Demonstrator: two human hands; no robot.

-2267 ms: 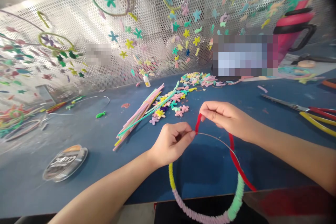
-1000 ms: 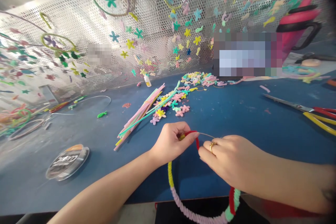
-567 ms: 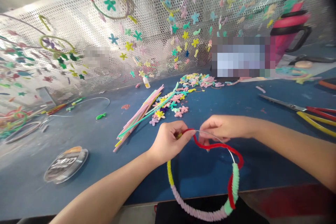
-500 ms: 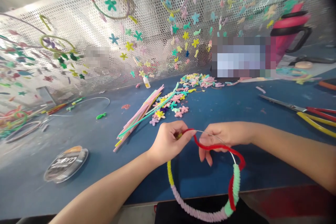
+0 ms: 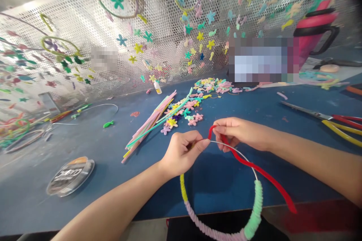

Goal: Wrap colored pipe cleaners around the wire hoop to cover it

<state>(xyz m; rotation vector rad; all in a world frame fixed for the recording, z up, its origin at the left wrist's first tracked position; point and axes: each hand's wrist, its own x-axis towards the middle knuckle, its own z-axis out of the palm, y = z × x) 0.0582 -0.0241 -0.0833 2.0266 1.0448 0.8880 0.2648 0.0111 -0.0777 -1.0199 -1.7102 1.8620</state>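
Note:
A wire hoop (image 5: pixel 216 230) hangs over the table's front edge, wrapped in yellow, lilac and mint green fuzzy stem, with a stretch of bare metal at its upper right. My left hand (image 5: pixel 183 152) pinches the top of the hoop where a red pipe cleaner (image 5: pixel 264 173) starts. Above the bare wire, my right hand (image 5: pixel 240 131) grips that red pipe cleaner between thumb and fingers close to the left one. A short bend of red stands up between both hands. The loose tail crosses the wire and trails down to the right.
Pipe cleaners (image 5: pixel 152 122) and fuzzy flower shapes (image 5: pixel 192 109) lie beyond my hands. Scissors (image 5: pixel 325 116) are at the right, a clear spool (image 5: pixel 70 177) at the left. Further back are a small white bottle (image 5: pixel 157 87), a pink tumbler (image 5: pixel 312 34) and a perforated metal panel (image 5: pixel 158 37) with hanging decorations.
My right hand has moved up from beneath the wire to above it, pulling the red pipe cleaner along. The red tail has swung off the mint section outward to the right.

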